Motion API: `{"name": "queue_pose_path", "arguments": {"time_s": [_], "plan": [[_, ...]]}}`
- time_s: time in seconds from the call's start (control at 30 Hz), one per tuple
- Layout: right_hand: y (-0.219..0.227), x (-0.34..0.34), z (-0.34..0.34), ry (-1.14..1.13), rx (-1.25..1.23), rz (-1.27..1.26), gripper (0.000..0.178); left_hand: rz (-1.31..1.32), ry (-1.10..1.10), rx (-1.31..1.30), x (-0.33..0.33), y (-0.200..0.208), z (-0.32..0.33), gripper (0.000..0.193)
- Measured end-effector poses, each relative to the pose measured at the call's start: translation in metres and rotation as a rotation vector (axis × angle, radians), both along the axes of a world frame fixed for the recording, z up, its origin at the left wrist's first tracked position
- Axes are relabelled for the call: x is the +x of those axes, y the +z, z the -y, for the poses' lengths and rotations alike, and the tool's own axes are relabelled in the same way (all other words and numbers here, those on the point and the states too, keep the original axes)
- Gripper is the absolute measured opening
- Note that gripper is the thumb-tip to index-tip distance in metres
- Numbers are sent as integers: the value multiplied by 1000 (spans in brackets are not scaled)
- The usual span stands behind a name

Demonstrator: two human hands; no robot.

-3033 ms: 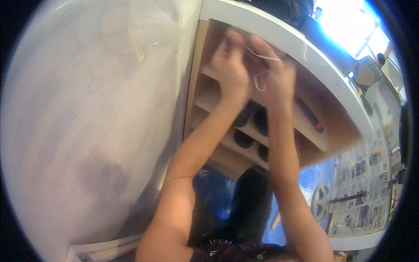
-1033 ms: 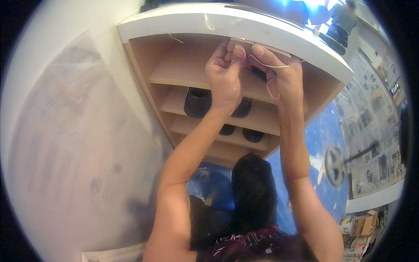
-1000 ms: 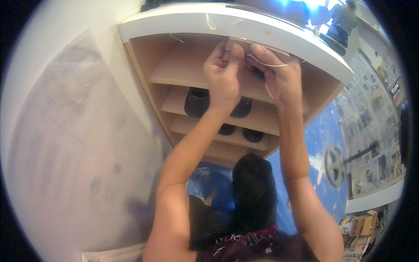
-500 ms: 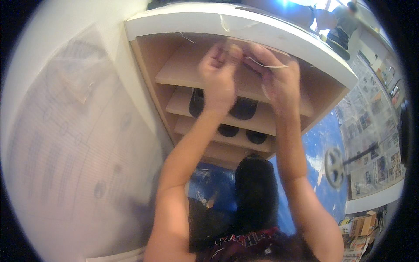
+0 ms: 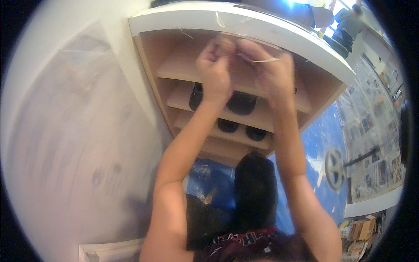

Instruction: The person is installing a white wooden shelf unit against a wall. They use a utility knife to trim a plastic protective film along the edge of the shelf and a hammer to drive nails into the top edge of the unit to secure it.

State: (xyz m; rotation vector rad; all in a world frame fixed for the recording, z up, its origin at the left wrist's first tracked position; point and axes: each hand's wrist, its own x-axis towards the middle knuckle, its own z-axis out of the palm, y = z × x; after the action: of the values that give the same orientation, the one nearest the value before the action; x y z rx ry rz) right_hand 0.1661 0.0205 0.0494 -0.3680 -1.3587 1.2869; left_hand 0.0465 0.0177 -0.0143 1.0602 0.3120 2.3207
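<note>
Both hands are raised in front of the upper opening of a pale wooden shelf unit (image 5: pixel 179 65) with a white top edge. My left hand (image 5: pixel 214 72) is closed, thumb and fingers pinched together near the top edge; what they hold is hidden. Close beside it, my right hand (image 5: pixel 275 76) is curled, thumb and forefinger together. A thin white strip (image 5: pixel 266 60) runs from between the hands across the right hand's fingers. The fingertips are somewhat blurred. Another thin white strand (image 5: pixel 185 33) hangs at the unit's front edge, left of my hands.
Dark rounded shoes (image 5: pixel 241 103) stand on the lower shelves. A plastic-covered panel (image 5: pixel 65 144) is at left. Blue sheeting (image 5: pixel 314 161) covers the floor, with a grey wheel-shaped thing (image 5: pixel 335 169) at right. Cardboard pieces (image 5: pixel 362 229) are at lower right. Another person (image 5: pixel 347 26) is at upper right.
My hands stay close together and have shifted slightly left and up, with the white strip still across the right hand. The view has tilted a little.
</note>
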Motion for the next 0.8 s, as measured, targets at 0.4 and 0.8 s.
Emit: {"name": "queue_pose_path", "arguments": {"time_s": [0.4,0.8], "plan": [[1,-24,-8,-8,109,-59,39,-47,-45,59,-16,9,1,24],[-2,-17,-12,55,8,-28,34,-25,-36,44,-16,13,2,32]]}}
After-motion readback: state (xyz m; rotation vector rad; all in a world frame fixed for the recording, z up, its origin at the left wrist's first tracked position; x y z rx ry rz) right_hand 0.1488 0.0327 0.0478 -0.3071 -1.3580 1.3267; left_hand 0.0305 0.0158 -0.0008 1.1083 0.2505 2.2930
